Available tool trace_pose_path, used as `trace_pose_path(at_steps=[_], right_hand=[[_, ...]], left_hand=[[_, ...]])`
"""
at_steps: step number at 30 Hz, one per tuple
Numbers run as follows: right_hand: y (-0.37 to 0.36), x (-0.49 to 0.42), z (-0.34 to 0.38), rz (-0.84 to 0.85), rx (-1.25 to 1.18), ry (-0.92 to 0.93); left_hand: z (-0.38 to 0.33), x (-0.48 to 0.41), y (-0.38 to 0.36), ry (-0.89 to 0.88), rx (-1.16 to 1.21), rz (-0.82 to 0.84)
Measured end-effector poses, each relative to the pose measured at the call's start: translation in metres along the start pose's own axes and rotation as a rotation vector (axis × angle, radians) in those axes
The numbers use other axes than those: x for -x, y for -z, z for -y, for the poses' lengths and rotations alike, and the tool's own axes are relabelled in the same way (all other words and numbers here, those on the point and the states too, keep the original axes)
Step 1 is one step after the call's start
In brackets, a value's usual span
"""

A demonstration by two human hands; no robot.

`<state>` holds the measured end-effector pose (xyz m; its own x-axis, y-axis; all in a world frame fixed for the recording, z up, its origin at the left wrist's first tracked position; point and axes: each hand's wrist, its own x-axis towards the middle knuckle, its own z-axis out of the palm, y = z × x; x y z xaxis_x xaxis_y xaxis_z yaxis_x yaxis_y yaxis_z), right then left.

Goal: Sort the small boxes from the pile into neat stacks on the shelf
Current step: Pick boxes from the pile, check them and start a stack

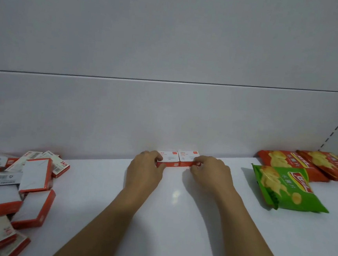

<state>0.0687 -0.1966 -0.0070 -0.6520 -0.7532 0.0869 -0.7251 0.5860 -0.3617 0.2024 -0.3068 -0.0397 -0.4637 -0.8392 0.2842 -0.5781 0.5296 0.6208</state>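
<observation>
Barely started: left hand [146, 167] gripping first box [169, 158], right hand [210, 172] gripping second box [188, 159], pile [17, 188] waiting left of both.

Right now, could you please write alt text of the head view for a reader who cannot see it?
The left hand and right hand each hold a small red-and-white box, left box and right box side by side at the back of the white shelf. A jumbled pile of boxes lies left, chip bags right.

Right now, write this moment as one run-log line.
left hand: grips left red-and-white box | right hand: grips right red-and-white box | pair: touching, at back wall | pile: left
</observation>
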Motion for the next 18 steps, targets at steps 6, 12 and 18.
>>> trace_pose_path(at_steps=[6, 12, 18], right_hand=[[0.007, -0.004, -0.01, 0.032, 0.025, -0.066], [0.007, -0.003, -0.01, 0.009, 0.05, -0.085], [0.0, 0.01, 0.017, -0.178, -0.004, 0.152]], left_hand=[[-0.006, 0.005, -0.005, -0.107, -0.037, 0.077], [-0.01, 0.006, 0.003, -0.1, -0.071, 0.147], [-0.011, 0.021, 0.04, -0.225, -0.251, 0.126]])
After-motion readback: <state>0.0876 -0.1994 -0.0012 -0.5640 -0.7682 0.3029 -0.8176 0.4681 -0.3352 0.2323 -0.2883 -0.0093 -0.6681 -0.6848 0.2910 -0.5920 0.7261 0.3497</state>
